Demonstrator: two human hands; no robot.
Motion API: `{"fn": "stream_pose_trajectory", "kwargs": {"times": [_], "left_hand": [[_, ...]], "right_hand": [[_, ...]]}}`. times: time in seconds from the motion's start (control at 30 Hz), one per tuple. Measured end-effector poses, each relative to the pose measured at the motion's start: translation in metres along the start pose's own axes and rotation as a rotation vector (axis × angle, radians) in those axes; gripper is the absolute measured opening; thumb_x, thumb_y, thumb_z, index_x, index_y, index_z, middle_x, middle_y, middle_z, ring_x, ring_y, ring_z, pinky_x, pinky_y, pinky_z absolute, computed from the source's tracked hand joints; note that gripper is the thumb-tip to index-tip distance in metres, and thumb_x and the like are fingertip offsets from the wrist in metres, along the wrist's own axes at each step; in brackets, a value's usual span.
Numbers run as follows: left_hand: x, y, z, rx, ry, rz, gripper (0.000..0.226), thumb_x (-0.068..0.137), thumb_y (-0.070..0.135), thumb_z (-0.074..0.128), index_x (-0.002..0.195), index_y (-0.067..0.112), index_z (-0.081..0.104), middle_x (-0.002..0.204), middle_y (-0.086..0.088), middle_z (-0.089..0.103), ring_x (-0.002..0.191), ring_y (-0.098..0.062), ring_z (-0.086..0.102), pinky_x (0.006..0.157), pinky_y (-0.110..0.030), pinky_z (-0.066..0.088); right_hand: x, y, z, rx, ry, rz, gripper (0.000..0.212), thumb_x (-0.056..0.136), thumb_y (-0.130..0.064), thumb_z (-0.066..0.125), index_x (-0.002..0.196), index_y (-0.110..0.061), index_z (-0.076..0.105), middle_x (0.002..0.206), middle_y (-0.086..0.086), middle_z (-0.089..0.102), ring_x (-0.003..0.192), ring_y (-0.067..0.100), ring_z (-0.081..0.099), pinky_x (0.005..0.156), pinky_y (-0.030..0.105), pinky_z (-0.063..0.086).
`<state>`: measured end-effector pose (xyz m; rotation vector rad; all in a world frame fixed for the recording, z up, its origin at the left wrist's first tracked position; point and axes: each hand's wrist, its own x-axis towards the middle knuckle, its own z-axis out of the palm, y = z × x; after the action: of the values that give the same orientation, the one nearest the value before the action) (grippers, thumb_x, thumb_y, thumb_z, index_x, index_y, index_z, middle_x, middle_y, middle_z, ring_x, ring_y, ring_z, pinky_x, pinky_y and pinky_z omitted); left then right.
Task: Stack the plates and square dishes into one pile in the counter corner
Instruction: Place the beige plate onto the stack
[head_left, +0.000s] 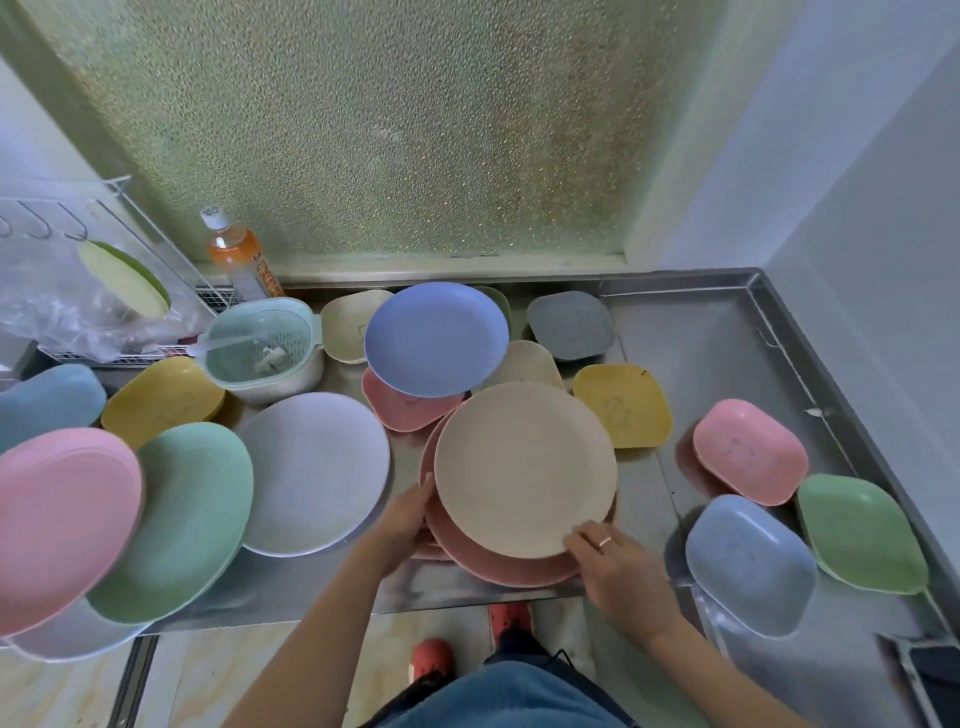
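Observation:
A beige round plate (522, 465) lies on top of a dark pink round plate (498, 564) at the counter's front middle. My left hand (408, 519) grips the left rim of this small pile, and my right hand (618, 566) holds its front right rim. Behind them a blue round plate (436, 338) rests on a pink square dish (400, 410). Grey (571, 325), yellow (623, 405), pink (750, 449), blue (748, 564) and green (860, 530) square dishes lie to the right. White (317, 470), green (182, 519) and pink (57, 519) round plates lie to the left.
The steel counter (701, 343) has a raised rim and a bare back right corner against the wall. A green strainer basket (265, 345), an orange drink bottle (239, 257) and a wire rack (104, 291) stand at the back left. A yellow dish (161, 397) lies nearby.

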<state>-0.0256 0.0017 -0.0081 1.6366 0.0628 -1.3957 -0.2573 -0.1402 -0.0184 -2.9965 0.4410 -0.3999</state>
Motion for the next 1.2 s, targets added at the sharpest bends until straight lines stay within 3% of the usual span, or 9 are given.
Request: {"fn": "stream_pose_trajectory", "kwargs": {"times": [0.1,0.2,0.3,0.4,0.5,0.7,0.83,1.03,1.2], "left_hand": [[-0.005,-0.002,-0.002,-0.043,-0.006,-0.012,0.048,0.097,0.053,0.029,0.119,0.017,0.052,0.108,-0.018,0.065,0.094,-0.032,0.065,0.066,-0.038,0.057],[-0.005,-0.008,-0.007,-0.049,0.001,-0.018,0.051,0.096,0.055,0.026,0.121,0.018,0.051,0.108,-0.016,0.065,0.094,-0.03,0.065,0.065,-0.037,0.056],[-0.004,-0.016,-0.012,-0.084,0.03,-0.032,0.055,0.095,0.057,0.026,0.121,0.017,0.053,0.105,-0.014,0.065,0.095,-0.03,0.064,0.071,-0.04,0.056],[-0.003,-0.023,-0.015,-0.138,0.076,-0.032,0.055,0.095,0.058,0.024,0.119,0.016,0.052,0.101,-0.013,0.064,0.094,-0.031,0.063,0.079,-0.044,0.054],[-0.004,-0.025,-0.018,-0.172,0.146,-0.009,0.045,0.098,0.053,0.023,0.117,0.021,0.049,0.095,-0.012,0.063,0.089,-0.032,0.062,0.085,-0.049,0.052],[-0.007,-0.025,-0.024,-0.19,0.205,-0.021,0.052,0.095,0.057,0.027,0.124,0.02,0.049,0.099,-0.015,0.065,0.087,-0.032,0.063,0.063,-0.039,0.054],[-0.003,-0.025,-0.026,0.004,0.3,0.091,0.044,0.093,0.053,0.039,0.119,0.019,0.05,0.11,-0.011,0.063,0.09,-0.027,0.063,0.063,-0.037,0.057],[0.001,-0.024,-0.027,0.202,0.414,0.102,0.027,0.095,0.04,0.034,0.1,0.019,0.049,0.107,-0.011,0.062,0.099,-0.032,0.06,0.084,-0.046,0.054],[0.001,-0.022,-0.028,0.178,0.4,0.087,0.037,0.097,0.044,0.029,0.103,0.014,0.05,0.104,-0.01,0.061,0.1,-0.031,0.06,0.084,-0.041,0.052]], "right_hand": [[-0.008,-0.003,-0.002,0.039,-0.113,-0.068,0.033,0.056,-0.012,0.084,0.083,-0.02,0.066,0.08,-0.005,0.068,0.064,0.012,0.064,0.056,0.02,0.053],[-0.004,-0.004,-0.005,0.079,-0.128,-0.141,0.006,0.079,-0.023,0.065,0.085,-0.023,0.065,0.082,-0.008,0.067,0.066,0.01,0.063,0.059,0.021,0.052],[0.002,-0.004,-0.005,0.085,-0.168,-0.158,0.013,0.085,-0.029,0.051,0.091,-0.028,0.063,0.09,-0.013,0.066,0.072,0.007,0.06,0.072,0.021,0.044],[0.007,-0.003,-0.001,0.073,-0.211,-0.162,0.016,0.082,-0.028,0.053,0.095,-0.032,0.063,0.094,-0.018,0.066,0.079,0.008,0.057,0.078,0.022,0.03],[0.007,-0.006,0.008,0.05,-0.324,-0.227,0.02,0.075,-0.027,0.069,0.093,-0.034,0.061,0.09,-0.021,0.066,0.081,0.007,0.052,0.077,0.019,0.033],[0.013,-0.013,0.013,0.095,-0.439,-0.16,0.025,0.071,-0.023,0.074,0.088,-0.036,0.061,0.09,-0.022,0.066,0.084,0.005,0.057,0.073,0.019,0.043],[0.023,-0.013,0.013,0.146,-0.498,-0.188,0.02,0.089,-0.022,0.049,0.102,-0.03,0.061,0.109,-0.013,0.064,0.104,0.01,0.053,0.089,0.026,0.037],[0.052,-0.008,0.011,0.219,-0.319,-0.127,0.027,0.088,-0.024,0.041,0.101,-0.019,0.065,0.106,-0.004,0.066,0.1,0.016,0.059,0.085,0.031,0.048],[0.118,-0.005,0.004,0.283,-0.225,0.106,0.038,0.089,-0.005,0.047,0.123,-0.021,0.052,0.134,0.003,0.051,0.117,0.025,0.052,0.094,0.042,0.047]]}}
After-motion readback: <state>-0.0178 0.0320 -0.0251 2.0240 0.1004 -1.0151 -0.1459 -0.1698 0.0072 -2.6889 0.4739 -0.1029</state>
